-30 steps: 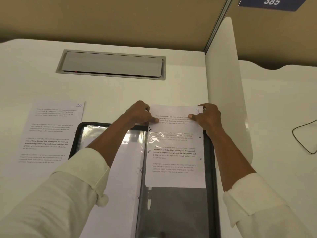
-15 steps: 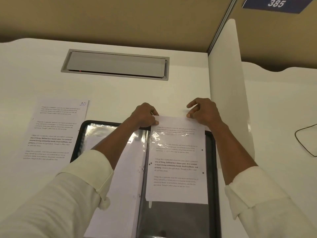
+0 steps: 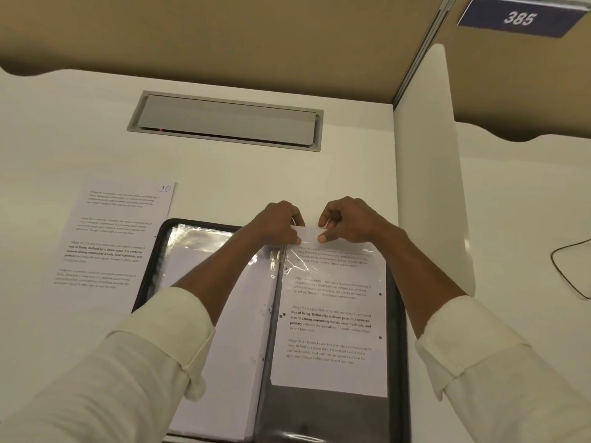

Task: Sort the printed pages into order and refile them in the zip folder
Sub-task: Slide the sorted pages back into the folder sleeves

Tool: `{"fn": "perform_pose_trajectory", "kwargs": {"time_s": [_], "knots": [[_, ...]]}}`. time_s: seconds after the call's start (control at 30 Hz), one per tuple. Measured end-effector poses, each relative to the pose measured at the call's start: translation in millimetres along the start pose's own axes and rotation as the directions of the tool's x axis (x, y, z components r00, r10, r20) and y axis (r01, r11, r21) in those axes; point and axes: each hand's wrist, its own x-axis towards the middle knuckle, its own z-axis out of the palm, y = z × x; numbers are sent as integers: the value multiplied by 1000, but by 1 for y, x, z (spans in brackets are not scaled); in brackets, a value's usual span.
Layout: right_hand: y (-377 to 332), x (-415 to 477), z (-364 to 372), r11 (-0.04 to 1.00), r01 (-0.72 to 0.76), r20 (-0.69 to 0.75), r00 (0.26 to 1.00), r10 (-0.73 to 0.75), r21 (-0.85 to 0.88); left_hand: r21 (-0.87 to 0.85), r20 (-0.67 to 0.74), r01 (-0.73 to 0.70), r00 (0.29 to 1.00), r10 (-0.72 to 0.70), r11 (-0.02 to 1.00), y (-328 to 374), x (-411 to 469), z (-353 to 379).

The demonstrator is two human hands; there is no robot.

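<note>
Both hands have moved inward: left hand (image 3: pixel 278 223) and right hand (image 3: pixel 347 222) pinch the top edge of the printed page (image 3: pixel 329 314), seated deeper in the right sleeve (image 3: pixel 319 263) of the zip folder (image 3: pixel 398 314). Sheet is probably light and limp; hold near both top corners.

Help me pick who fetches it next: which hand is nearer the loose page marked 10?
Left. The left hand pinches the top edge of the page in the folder, to the right of the page marked 10; the right hand pinches the same edge farther right.
</note>
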Motion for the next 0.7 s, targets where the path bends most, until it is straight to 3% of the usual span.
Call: {"fn": "perform_pose_trajectory", "kwargs": {"time_s": [0.2,0.47,0.6,0.7], "knots": [[2,-7,18,999,7,-25,1000,-9,-50,-18,-30,-20,999,19,1000,-2,-7,0],[1,-13,24,992,38,-4,999,-39,-123,-163,-230,-59,973,20,985,-27,-34,18],[1,-13,30,985,55,-27,998,-60,-161,-90,-326,-97,943,63,991,-40,-52,30],[1,-13,31,992,55,43,998,-50,-117,20,-360,-99,928,99,995,-48,-66,39]]}}
